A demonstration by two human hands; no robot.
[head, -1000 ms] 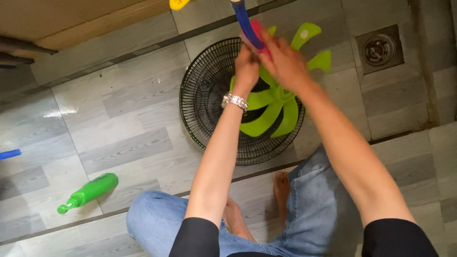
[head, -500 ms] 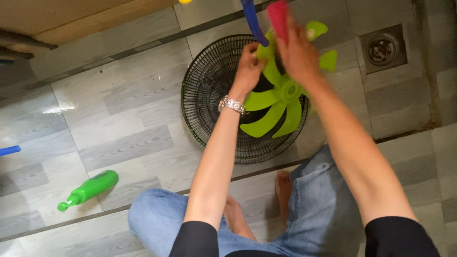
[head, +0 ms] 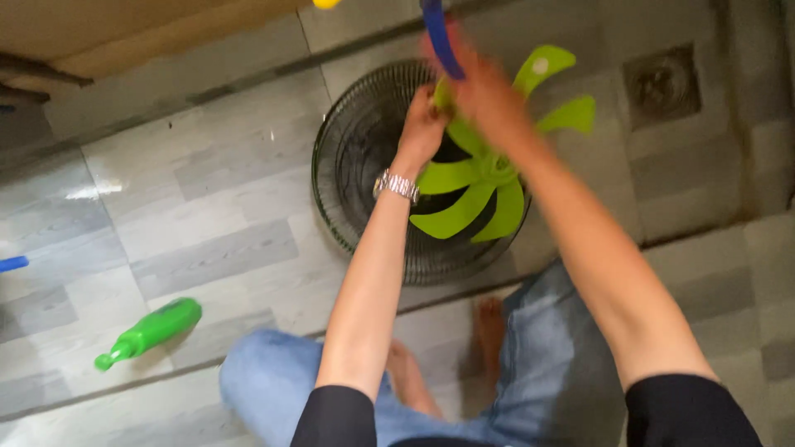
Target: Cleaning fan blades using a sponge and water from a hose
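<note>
A bright green fan blade (head: 472, 194) lies tilted on a round black wire fan grille (head: 356, 165) on the tiled floor. My left hand (head: 424, 124), with a metal watch (head: 396, 184) on its wrist, grips one of the upper vanes. Just to its right, my right hand (head: 484, 95) is closed on a blue handle (head: 437, 37) that runs up out of the picture; it is blurred by motion and pressed against the blade's top vanes. The end of the tool is hidden behind my hand.
A green plastic bottle (head: 149, 331) lies on its side on the wet grey tiles at lower left. A square floor drain (head: 662, 83) sits at upper right. A blue object (head: 12, 263) pokes in at the left edge. My jeans-clad knees and bare feet (head: 489, 319) are below the grille.
My right hand with the blue-handled tool went up and right over the blade, then came back down and left. My left hand has kept its hold on the blade.
</note>
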